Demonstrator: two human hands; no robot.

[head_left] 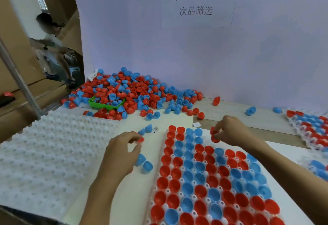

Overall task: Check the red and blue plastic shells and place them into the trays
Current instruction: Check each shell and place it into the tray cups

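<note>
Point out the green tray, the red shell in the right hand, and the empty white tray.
green tray (99, 105), head view, front rim
red shell (214, 135), head view, outer wall
empty white tray (53, 146), head view, bumpy top

Red shell pinched by right hand above filled tray, another red shell held in left hand, mixed shell pile heaped behind on tabletop

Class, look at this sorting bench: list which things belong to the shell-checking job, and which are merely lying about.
Belong to the job:
left hand pinching a red shell
right hand gripping a red shell
filled tray
loose shell pile
empty white trays

Lying about:
green tray buried in the pile
paper scrap
wall sign
</note>
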